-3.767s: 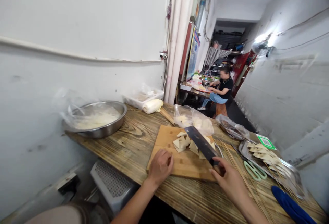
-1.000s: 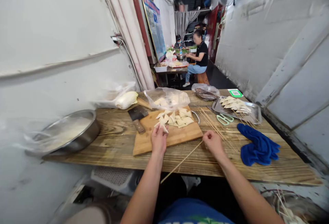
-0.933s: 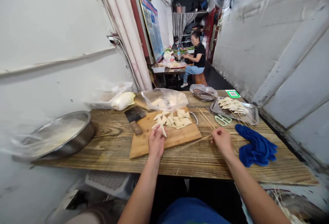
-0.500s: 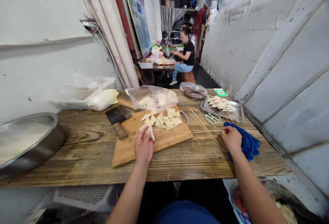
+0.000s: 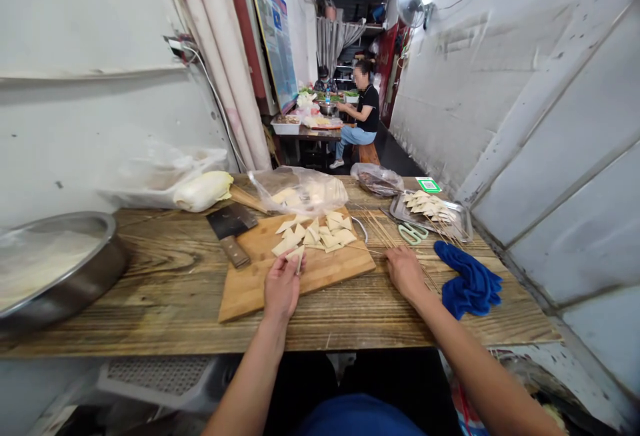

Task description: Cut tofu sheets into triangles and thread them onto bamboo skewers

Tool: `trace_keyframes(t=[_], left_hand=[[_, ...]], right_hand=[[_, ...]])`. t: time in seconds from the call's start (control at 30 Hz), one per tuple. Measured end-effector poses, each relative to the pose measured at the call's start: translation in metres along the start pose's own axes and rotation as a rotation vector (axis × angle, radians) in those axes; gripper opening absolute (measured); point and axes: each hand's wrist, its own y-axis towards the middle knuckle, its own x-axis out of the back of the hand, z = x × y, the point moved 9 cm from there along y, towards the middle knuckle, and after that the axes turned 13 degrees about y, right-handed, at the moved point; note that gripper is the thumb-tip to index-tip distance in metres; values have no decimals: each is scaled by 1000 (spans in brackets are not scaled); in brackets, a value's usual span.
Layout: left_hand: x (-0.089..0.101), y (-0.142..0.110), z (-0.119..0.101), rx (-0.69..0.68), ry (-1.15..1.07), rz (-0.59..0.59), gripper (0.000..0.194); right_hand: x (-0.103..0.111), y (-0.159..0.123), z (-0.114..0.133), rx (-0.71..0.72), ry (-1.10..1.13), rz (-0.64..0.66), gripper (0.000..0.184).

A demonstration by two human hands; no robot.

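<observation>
My left hand (image 5: 281, 289) pinches a pale tofu triangle (image 5: 296, 259) above the near side of the wooden cutting board (image 5: 320, 283). Several more cut tofu triangles (image 5: 330, 233) lie in a loose pile on the board, just beyond the fingers. To the right of the board, my right hand (image 5: 406, 273) is closed on a thin bamboo skewer (image 5: 366, 249), whose tip points left over the board. Other bamboo skewers (image 5: 377, 226) lie on the table under and beyond this hand. Its fingertips are partly hidden by the back of the hand.
A cleaver (image 5: 234, 226) lies at the board's left edge. Behind the board is a plastic bag (image 5: 305, 189) of tofu. Green-handled scissors (image 5: 413, 233), a metal tray (image 5: 463, 219) with filled skewers and a blue cloth (image 5: 470, 283) are at right. A metal bowl (image 5: 107, 256) stands left.
My right hand has moved left from beside the blue cloth to the skewers near the board, bringing a skewer with it. My left hand still holds its tofu triangle, now tilted more upright.
</observation>
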Motion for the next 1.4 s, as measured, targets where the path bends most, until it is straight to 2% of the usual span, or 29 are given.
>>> trace_keyframes(t=[0.1, 0.17, 0.27, 0.33, 0.43, 0.57, 0.7, 0.77, 0.83, 0.93, 1.03, 1.1, 1.13, 1.2, 1.3, 1.4], left_hand=[[-1, -1, 0, 1, 3, 8, 30], [-1, -1, 0, 4, -8, 8, 30], [-1, 1, 1, 7, -29, 1, 30], [-1, 1, 1, 11, -34, -4, 31], [-3, -2, 1, 31, -38, -6, 30], [-11, -14, 8, 130, -43, 44, 22], [-11, -21, 11, 240, -112, 13, 9], [-13, -23, 8, 282, -151, 0, 10], [-17, -26, 5, 318, -165, 10, 13], [-24, -32, 3, 352, -152, 11, 13], [-27, -35, 6, 364, -167, -29, 12], [-29, -36, 6, 357, -184, -36, 11], [-31, -35, 5, 351, -181, -30, 11], [-33, -34, 2, 342, -164, -23, 9], [-35, -36, -2, 353, -159, -22, 8], [-39, -41, -2, 421, -179, -20, 6]], right_hand=[[9, 1, 4, 94, 37, -4, 30], [28, -4, 12, 198, 102, -43, 31], [77, -25, 30, 335, 279, -313, 25], [95, -41, 45, 384, 389, -392, 25], [83, -59, 77, 456, 580, -240, 33], [48, -70, 108, 425, 797, -18, 43], [27, -78, 138, 496, 863, 223, 55], [21, -83, 148, 513, 863, 350, 58], [13, -87, 152, 468, 904, 455, 61], [-3, -88, 150, 317, 1129, 531, 53], [-31, -83, 135, 9, 1377, 505, 38], [-44, -80, 119, -184, 1448, 401, 37], [-45, -79, 113, -232, 1456, 341, 37], [-40, -81, 106, -228, 1437, 262, 37], [-24, -88, 104, -114, 1310, 199, 39], [-2, -93, 100, 12, 1099, 53, 34]])
